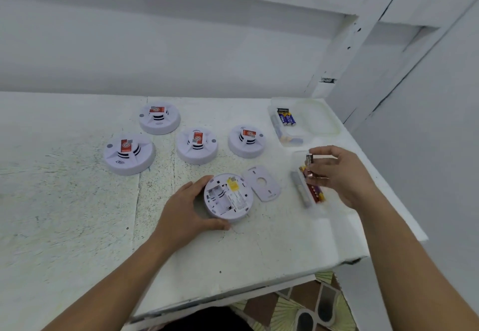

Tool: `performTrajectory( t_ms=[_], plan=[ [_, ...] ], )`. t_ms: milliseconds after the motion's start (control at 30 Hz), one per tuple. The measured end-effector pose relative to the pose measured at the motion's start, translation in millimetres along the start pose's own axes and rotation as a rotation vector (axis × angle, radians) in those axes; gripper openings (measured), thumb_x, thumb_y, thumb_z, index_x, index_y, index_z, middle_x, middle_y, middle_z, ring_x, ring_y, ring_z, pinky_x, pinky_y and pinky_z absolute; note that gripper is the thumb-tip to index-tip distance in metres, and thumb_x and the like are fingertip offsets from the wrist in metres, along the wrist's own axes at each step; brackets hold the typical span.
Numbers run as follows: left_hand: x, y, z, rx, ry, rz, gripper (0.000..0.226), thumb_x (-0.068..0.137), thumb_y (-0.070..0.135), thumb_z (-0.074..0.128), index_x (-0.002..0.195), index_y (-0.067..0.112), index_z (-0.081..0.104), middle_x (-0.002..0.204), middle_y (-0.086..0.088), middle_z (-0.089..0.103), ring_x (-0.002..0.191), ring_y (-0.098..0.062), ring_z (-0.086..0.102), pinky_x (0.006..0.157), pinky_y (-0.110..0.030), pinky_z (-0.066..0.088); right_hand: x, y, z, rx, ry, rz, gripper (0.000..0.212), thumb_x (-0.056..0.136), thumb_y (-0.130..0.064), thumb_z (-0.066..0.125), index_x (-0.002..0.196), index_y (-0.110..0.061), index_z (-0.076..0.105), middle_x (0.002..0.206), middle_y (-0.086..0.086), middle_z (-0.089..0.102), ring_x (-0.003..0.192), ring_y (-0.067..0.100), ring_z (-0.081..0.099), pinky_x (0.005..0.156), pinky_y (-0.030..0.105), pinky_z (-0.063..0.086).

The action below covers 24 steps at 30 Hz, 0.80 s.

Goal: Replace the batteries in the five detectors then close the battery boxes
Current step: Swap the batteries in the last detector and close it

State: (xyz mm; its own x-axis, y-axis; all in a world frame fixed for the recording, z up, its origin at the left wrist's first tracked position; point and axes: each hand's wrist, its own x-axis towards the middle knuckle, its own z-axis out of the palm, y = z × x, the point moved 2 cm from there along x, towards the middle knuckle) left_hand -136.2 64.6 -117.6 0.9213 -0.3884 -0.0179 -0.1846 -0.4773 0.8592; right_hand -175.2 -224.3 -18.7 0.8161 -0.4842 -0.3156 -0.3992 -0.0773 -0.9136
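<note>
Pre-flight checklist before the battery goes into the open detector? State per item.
1. Open detector steadied by left hand: ok.
2. Battery bay empty: ok, no cells seen in it.
3. Battery pinched upright in right hand: ok.
4. Battery polarity against bay marks: cannot tell, too small to read.
5. Cover off, lying on the table beside the detector: ok.
6. Whether the held battery is new or used: cannot tell.

Head-worn camera looks forward and down, close over the table (77, 227).
</note>
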Motion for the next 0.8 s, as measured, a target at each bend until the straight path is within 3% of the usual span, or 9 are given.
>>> performTrajectory(
  t_ms=[133,200,300,400,533,733,800],
  plan=[
    [0,2,0,0.008,-0.006,0.015,0.106,0.033,0.07,0.075,0.13,0.039,0.049,0.112,0.02,0.06,0.105,0.0,0.051,0.081,-0.007,0.033,8,2,-16,-0.747,0.177,-0.052,0.031,0.081,0.004,0.057,0.104,-0.017,0.057,0.088,0.005,0.065,0.076,0.024,0.063,0.059,0.029,0.05],
    [1,2,0,0.01,-0.005,0.012,0.107,0.032,0.07,0.075,0.131,0.037,0.049,0.113,0.02,0.06,0.105,-0.001,0.051,0.081,-0.006,0.032,10,7,-11,-1.06,0.177,-0.09,0.028,0.08,0.005,0.052,0.102,-0.012,0.057,0.092,0.009,0.063,0.084,0.027,0.059,0.06,0.029,0.046],
    [0,2,0,0.015,-0.003,0.004,0.11,0.031,0.071,0.074,0.132,0.036,0.048,0.113,0.02,0.059,0.105,-0.001,0.05,0.081,-0.006,0.031,7,12,1,-1.35,0.149,-0.104,0.012,0.079,0.007,0.048,0.08,-0.005,0.05,0.074,0.008,0.051,0.069,0.025,0.051,0.057,0.03,0.043],
    [0,2,0,0.019,-0.003,-0.004,0.11,0.03,0.071,0.074,0.132,0.039,0.047,0.111,0.021,0.057,0.105,-0.001,0.05,0.081,-0.006,0.03,2,16,10,-1.471,0.109,-0.079,0.025,0.083,0.006,0.045,0.067,-0.01,0.034,0.065,0.002,0.037,0.067,0.022,0.047,0.055,0.029,0.039],
    [0,2,-1,0.025,0.0,-0.002,0.109,0.031,0.072,0.074,0.131,0.041,0.046,0.106,0.031,0.051,0.103,0.003,0.047,0.081,-0.004,0.028,1,18,14,-1.487,0.102,-0.079,0.017,0.085,0.007,0.045,0.079,-0.009,0.042,0.064,0.001,0.036,0.056,0.015,0.04,0.05,0.026,0.035],
    [1,2,0,0.016,0.011,0.006,0.105,0.031,0.071,0.074,0.128,0.045,0.045,0.103,0.034,0.049,0.103,0.002,0.047,0.081,-0.004,0.028,8,23,9,-1.42,0.112,-0.066,0.032,0.086,0.005,0.042,0.062,-0.012,0.029,0.063,0.002,0.037,0.051,0.012,0.036,0.042,0.023,0.026],
    [1,1,1,0.023,0.007,0.005,0.106,0.031,0.071,0.074,0.13,0.044,0.046,0.104,0.032,0.05,0.103,0.002,0.047,0.081,-0.004,0.028,10,27,5,-1.382,0.132,-0.066,0.027,0.085,0.005,0.042,0.063,-0.009,0.034,0.061,0.003,0.038,0.05,0.013,0.036,0.042,0.024,0.026]
  ],
)
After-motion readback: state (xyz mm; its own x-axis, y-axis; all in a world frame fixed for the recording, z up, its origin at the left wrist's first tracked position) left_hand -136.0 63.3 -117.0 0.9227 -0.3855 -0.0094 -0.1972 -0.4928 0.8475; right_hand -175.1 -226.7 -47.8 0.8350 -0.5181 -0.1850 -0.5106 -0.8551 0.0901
